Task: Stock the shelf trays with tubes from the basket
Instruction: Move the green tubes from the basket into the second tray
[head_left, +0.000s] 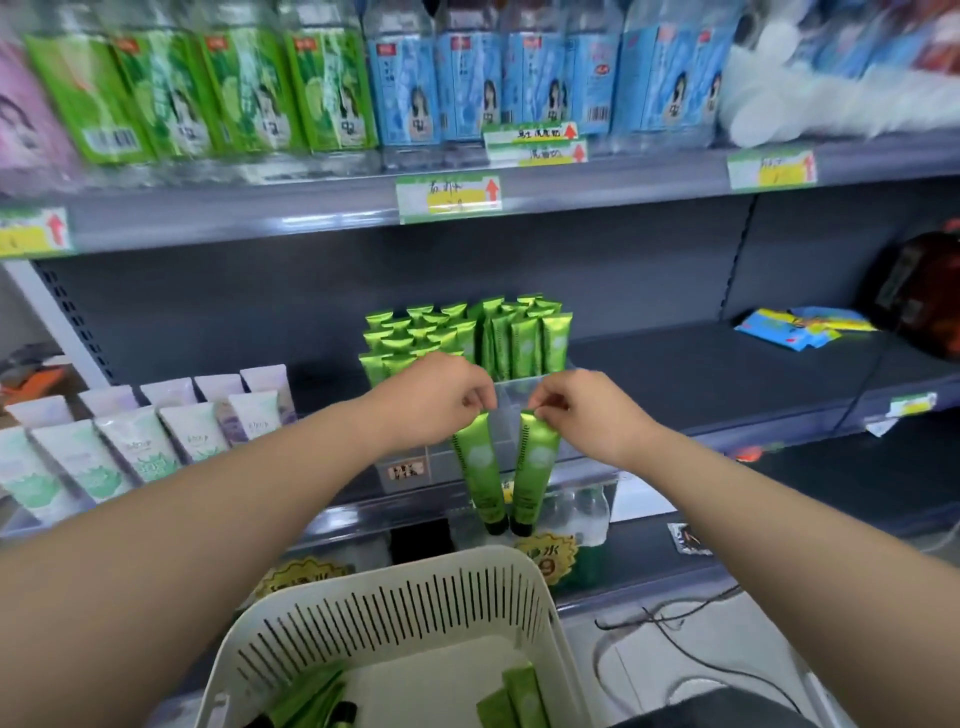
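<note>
A: Status?
B: Your left hand (441, 395) pinches one green tube (480, 467) by its crimped end; your right hand (587, 410) pinches a second tube (536, 467) likewise. Both hang cap-down, just in front of the clear tray (511, 410).
A: Method?
B: Lift both over the near wall. Lower them cap-first into the near rows, which look vacant, upright against the standing tubes (467, 332). More wait in the basket (467, 561).

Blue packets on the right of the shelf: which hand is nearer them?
Right. The right hand pinches a green tube left of the blue packets; the left hand, pinching a second green tube, is even farther left.
</note>
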